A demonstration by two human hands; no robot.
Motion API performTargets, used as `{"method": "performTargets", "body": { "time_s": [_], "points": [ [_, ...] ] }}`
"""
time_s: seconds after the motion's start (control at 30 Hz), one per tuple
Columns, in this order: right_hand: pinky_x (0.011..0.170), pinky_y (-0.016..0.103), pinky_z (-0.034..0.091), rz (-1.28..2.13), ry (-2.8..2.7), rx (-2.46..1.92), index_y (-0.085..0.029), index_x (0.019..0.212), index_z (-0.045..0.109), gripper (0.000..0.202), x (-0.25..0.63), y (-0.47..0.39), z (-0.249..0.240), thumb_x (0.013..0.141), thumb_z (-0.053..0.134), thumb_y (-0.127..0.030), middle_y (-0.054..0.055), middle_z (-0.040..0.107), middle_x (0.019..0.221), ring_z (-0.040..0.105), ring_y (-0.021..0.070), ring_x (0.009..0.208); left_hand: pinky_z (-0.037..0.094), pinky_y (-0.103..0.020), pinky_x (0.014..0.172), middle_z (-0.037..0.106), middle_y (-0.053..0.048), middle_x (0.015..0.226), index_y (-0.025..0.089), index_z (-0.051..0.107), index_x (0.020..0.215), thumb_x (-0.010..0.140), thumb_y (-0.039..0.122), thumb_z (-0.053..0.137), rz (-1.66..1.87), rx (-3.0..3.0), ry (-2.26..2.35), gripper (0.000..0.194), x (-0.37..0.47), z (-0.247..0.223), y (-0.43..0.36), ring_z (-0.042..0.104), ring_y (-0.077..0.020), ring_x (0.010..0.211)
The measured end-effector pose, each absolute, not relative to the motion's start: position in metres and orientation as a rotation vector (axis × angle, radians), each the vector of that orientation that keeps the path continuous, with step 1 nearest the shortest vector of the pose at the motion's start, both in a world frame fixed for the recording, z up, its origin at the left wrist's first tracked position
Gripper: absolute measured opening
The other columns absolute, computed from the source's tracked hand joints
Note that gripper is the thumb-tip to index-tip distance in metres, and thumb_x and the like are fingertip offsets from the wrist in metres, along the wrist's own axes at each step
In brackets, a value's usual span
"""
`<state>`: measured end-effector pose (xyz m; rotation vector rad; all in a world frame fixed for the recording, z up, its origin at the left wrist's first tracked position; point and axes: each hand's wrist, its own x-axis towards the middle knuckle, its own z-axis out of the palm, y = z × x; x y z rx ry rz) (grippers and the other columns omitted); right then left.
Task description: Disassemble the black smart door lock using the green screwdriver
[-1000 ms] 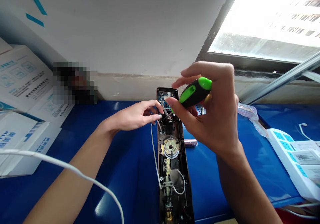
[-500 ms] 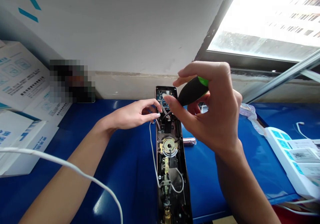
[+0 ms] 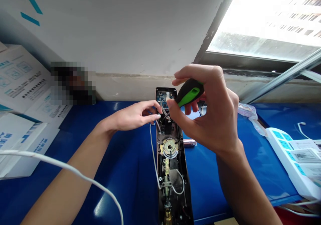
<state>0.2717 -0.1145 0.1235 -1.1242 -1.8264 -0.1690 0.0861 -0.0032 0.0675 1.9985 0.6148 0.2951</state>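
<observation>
So I'm looking at this long black housing (image 3: 186,171) lying open side up on the blue bench (image 3: 130,171), its long axis running pretty much straight from the person toward the wall (image 3: 125,27), circuit board (image 3: 163,96) at the far end. Right hand (image 3: 213,114) is pinching a green-and-black screwdriver (image 3: 190,92), slanted, handle up right, shaft pointing down left into the housing. Left hand (image 3: 140,115) has thumb and fingers curled close at the housing's left edge; can't tell if they're gripping anything.
</observation>
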Motion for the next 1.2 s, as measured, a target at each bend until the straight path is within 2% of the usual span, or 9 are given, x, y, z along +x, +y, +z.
{"method": "performTargets", "body": {
  "time_s": [0.17, 0.27, 0.4, 0.5, 0.6, 0.8, 0.97, 1.1, 1.2],
  "points": [
    [0.076, 0.035, 0.064, -0.242, -1.817, -1.094, -0.029, 0.119, 0.058, 0.038, 0.2746, -0.1111, 0.1197, 0.087, 0.067, -0.012, -0.001, 0.071, 0.105, 0.068, 0.0162, 0.081, 0.053, -0.034, 0.088, 0.071, -0.007, 0.118, 0.022, 0.06, 0.121, 0.096, 0.046, 0.059, 0.29, 2.01, 0.63, 0.034, 0.0852, 0.065, -0.002, 0.067, -0.0239, 0.103],
    [0.077, 0.035, 0.064, -0.191, -1.838, -1.096, -0.029, 0.123, 0.055, 0.044, 0.2749, -0.1108, 0.119, 0.086, 0.065, -0.008, 0.0, 0.069, 0.111, 0.07, 0.0165, 0.088, 0.053, -0.035, 0.088, 0.072, -0.006, 0.116, 0.022, 0.061, 0.12, 0.096, 0.046, 0.059, 0.292, 2.007, 0.617, 0.034, 0.0852, 0.0669, -0.0026, 0.068, -0.024, 0.102],
    [0.077, 0.037, 0.065, -0.11, -1.858, -1.047, -0.034, 0.13, 0.052, 0.057, 0.2731, -0.1122, 0.121, 0.082, 0.062, -0.004, 0.001, 0.068, 0.125, 0.07, 0.0196, 0.094, 0.054, -0.034, 0.086, 0.072, -0.006, 0.114, 0.023, 0.062, 0.119, 0.094, 0.048, 0.059, 0.295, 2.014, 0.605, 0.036, 0.0856, 0.0707, -0.0039, 0.067, -0.0247, 0.102],
    [0.074, 0.038, 0.065, -0.081, -1.856, -1.088, -0.039, 0.128, 0.053, 0.059, 0.2726, -0.1134, 0.1229, 0.081, 0.063, -0.004, -0.002, 0.068, 0.124, 0.069, 0.0191, 0.086, 0.053, -0.033, 0.084, 0.072, -0.006, 0.114, 0.023, 0.063, 0.119, 0.094, 0.049, 0.059, 0.296, 2.022, 0.606, 0.037, 0.0853, 0.0709, -0.0039, 0.067, -0.0242, 0.1],
    [0.067, 0.038, 0.063, -0.123, -1.852, -1.133, -0.036, 0.124, 0.054, 0.052, 0.2744, -0.1133, 0.1226, 0.082, 0.069, -0.01, -0.002, 0.069, 0.116, 0.065, 0.0171, 0.074, 0.052, -0.033, 0.084, 0.071, -0.005, 0.115, 0.023, 0.062, 0.121, 0.095, 0.049, 0.059, 0.287, 2.027, 0.628, 0.037, 0.0844, 0.069, -0.0031, 0.066, -0.0237, 0.101],
    [0.071, 0.041, 0.063, -0.219, -1.822, -1.136, -0.03, 0.117, 0.058, 0.035, 0.2779, -0.1111, 0.1194, 0.088, 0.068, -0.014, 0.001, 0.069, 0.105, 0.063, 0.016, 0.07, 0.052, -0.033, 0.086, 0.072, -0.005, 0.113, 0.024, 0.06, 0.123, 0.097, 0.048, 0.058, 0.284, 2.029, 0.647, 0.036, 0.0837, 0.0668, -0.0029, 0.067, -0.0229, 0.1],
    [0.067, 0.036, 0.061, -0.135, -1.844, -1.105, -0.032, 0.122, 0.056, 0.049, 0.2744, -0.1135, 0.1223, 0.082, 0.066, -0.006, 0.0, 0.068, 0.114, 0.064, 0.0162, 0.076, 0.052, -0.033, 0.09, 0.069, -0.005, 0.115, 0.022, 0.059, 0.118, 0.097, 0.046, 0.057, 0.273, 2.012, 0.612, 0.032, 0.0848, 0.0693, -0.0041, 0.066, -0.0232, 0.105],
    [0.075, 0.037, 0.063, -0.099, -1.832, -1.124, -0.038, 0.125, 0.054, 0.062, 0.2714, -0.1162, 0.1242, 0.077, 0.063, 0.0, -0.001, 0.066, 0.118, 0.068, 0.0194, 0.088, 0.052, -0.033, 0.09, 0.069, -0.006, 0.116, 0.021, 0.059, 0.117, 0.097, 0.046, 0.057, 0.275, 2.014, 0.607, 0.032, 0.085, 0.0704, -0.0044, 0.066, -0.0236, 0.105],
    [0.068, 0.036, 0.062, -0.134, -1.844, -1.161, -0.04, 0.124, 0.054, 0.056, 0.273, -0.1158, 0.1237, 0.081, 0.067, -0.006, -0.002, 0.067, 0.11, 0.067, 0.0184, 0.078, 0.052, -0.033, 0.089, 0.07, -0.006, 0.116, 0.022, 0.06, 0.118, 0.097, 0.047, 0.057, 0.28, 2.026, 0.607, 0.033, 0.0843, 0.0698, -0.0039, 0.066, -0.0242, 0.106]
  ]
}}
